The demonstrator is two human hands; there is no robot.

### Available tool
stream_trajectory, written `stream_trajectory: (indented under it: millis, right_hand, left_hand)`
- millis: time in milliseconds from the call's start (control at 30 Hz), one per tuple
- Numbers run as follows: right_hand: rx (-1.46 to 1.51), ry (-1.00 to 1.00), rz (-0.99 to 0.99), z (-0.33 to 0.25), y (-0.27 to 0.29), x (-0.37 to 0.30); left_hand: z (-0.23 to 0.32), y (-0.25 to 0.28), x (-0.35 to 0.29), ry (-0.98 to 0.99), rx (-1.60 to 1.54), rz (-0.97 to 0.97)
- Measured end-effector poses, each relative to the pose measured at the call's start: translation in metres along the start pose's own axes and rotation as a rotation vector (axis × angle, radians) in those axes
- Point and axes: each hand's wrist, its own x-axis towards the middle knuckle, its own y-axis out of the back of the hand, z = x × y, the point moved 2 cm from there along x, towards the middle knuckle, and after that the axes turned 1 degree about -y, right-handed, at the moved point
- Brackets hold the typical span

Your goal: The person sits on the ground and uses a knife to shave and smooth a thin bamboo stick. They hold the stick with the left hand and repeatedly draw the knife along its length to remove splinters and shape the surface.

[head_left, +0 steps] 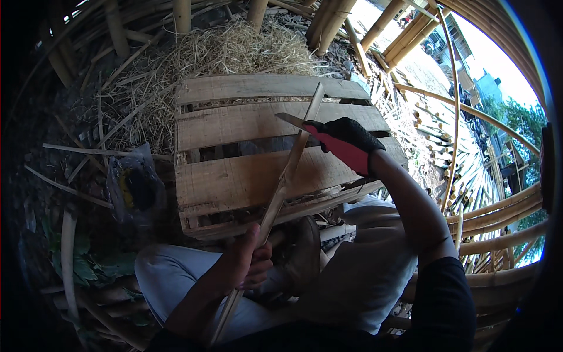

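A long bamboo strip (272, 206) slants from my lap up over a wooden slatted crate (226, 176). Bare and closed, my left hand (249, 258) grips the strip near its lower part, fingers wrapped round it. My right hand (346, 144) wears a black and red glove and is closed round a knife, whose handle is hidden in the fist. The knife's blade (290, 120) points left and lies across the strip near its upper end.
Pale shavings (240, 50) are heaped behind the crate. A clear plastic bag (136, 182) with dark and yellow contents lies on the left. Bamboo poles (331, 23) stand at the back, and bamboo rails (498, 214) run along the right. Many cut bamboo pieces (463, 152) lie beyond.
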Motion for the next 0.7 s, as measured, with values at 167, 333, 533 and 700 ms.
stream_trajectory:
  millis: [167, 333, 533, 700]
  right_hand:
    - [-0.021, -0.233, 0.048, -0.002, 0.018, 0.001]
    - [0.017, -0.207, -0.033, -0.02, 0.016, 0.0]
    - [0.106, -0.056, -0.067, 0.012, -0.002, 0.006]
    - [0.082, -0.128, -0.102, -0.014, -0.003, -0.009]
  left_hand:
    - [0.001, -0.002, 0.004, 0.011, 0.026, 0.011]
    - [0.003, 0.0, 0.001, 0.001, 0.031, 0.016]
    - [0.004, -0.003, 0.0, 0.03, 0.019, 0.016]
    - [0.002, 0.0, 0.001, 0.019, 0.029, 0.004]
